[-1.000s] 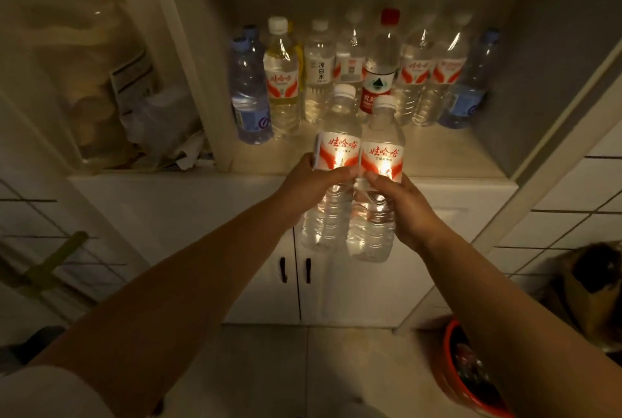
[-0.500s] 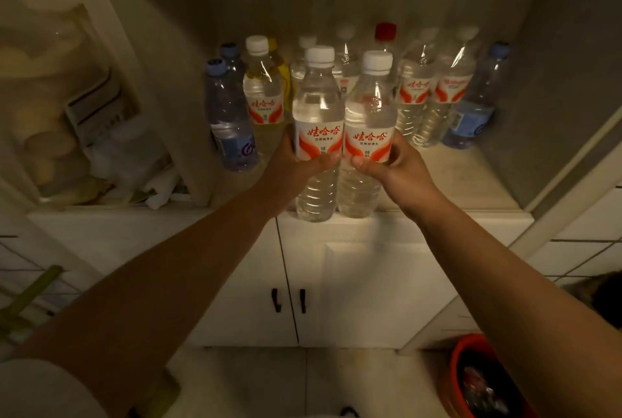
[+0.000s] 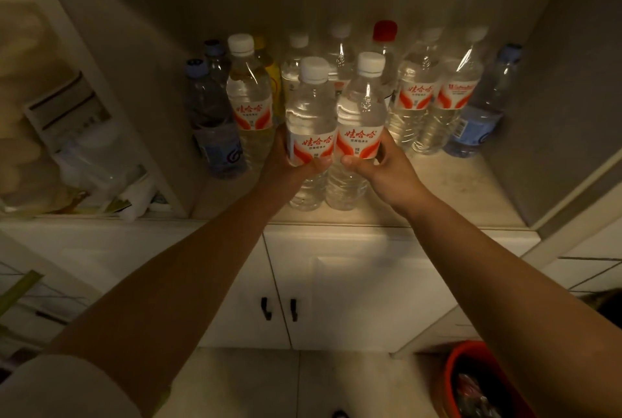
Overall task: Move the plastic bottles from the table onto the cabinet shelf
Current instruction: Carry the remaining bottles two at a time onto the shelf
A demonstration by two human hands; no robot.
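I hold two clear plastic water bottles with white caps and red-and-white labels, side by side and upright. My left hand (image 3: 289,165) grips the left bottle (image 3: 311,114) at its label; my right hand (image 3: 380,168) grips the right bottle (image 3: 361,108) the same way. Their bases are at the front part of the cabinet shelf (image 3: 454,188); whether they rest on it I cannot tell. Behind them stands a row of several bottles (image 3: 417,97), one with a red cap (image 3: 384,30) and blue-labelled ones at both ends.
A vertical divider (image 3: 134,108) bounds the shelf on the left, with papers and bags (image 3: 84,148) beyond it. The cabinet side wall (image 3: 555,114) closes the right. Below are two white doors with dark handles (image 3: 279,309). A red bucket (image 3: 471,380) stands on the floor at lower right.
Both hands have carried the two bottles up from in front of the cabinet doors and forward over the shelf edge, closer to the back row.
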